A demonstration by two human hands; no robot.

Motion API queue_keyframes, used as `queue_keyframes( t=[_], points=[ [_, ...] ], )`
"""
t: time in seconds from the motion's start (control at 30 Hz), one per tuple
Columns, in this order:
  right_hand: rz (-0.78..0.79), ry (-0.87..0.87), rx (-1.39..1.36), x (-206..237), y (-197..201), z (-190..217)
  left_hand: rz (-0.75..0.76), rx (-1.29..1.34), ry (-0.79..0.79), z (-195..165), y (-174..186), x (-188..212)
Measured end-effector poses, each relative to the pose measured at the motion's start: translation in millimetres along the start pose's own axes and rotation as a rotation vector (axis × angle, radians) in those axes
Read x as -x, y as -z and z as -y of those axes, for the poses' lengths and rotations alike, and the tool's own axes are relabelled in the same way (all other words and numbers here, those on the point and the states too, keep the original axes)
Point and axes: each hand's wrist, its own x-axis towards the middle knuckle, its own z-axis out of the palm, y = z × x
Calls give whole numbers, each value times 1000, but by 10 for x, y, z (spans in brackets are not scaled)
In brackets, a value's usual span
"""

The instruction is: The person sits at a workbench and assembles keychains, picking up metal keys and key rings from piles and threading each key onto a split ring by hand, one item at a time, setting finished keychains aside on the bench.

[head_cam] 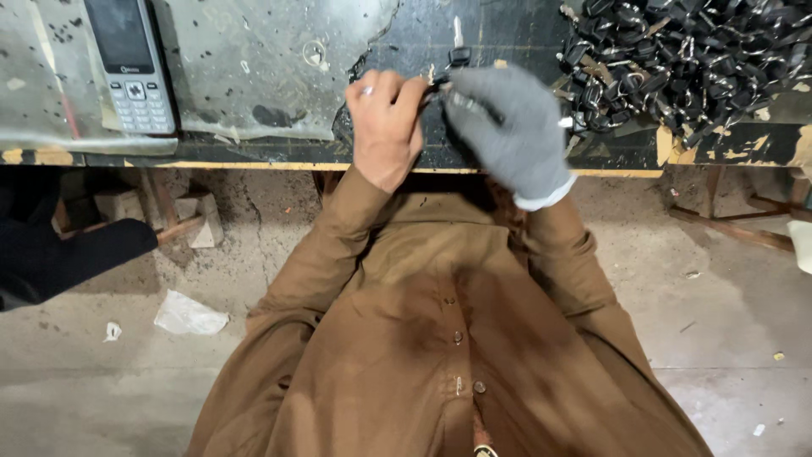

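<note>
I see my bare left hand (pixel 385 127) and gloved right hand (pixel 507 127) pinching one small dark part (pixel 440 82) between them at the workbench (pixel 524 34) edge; one key (pixel 458 46) just beyond, one heap of black parts (pixel 685 59) right, one phone (pixel 128 63) left.

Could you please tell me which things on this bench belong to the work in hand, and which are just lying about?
In hand:
- small dark part pinched between bare left hand and gloved right hand
- key beyond the fingers
- heap of black parts

Lying about:
- grey keypad phone
- metal ring
- crumpled paper on the floor
</note>
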Motion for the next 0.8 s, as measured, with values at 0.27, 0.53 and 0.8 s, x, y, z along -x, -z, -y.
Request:
queue_keyframes(
  t=[0.27, 0.53, 0.8],
  points=[
    [38, 33, 258, 157, -267, 94, 27, 98, -132, 70, 123, 199],
    [8, -92, -145, 121, 56, 21, 125, 266, -57, -164, 454, 132],
    [-145, -312, -290, 458, -234, -37, 176, 879, 234, -457, 418, 183]
  ],
)
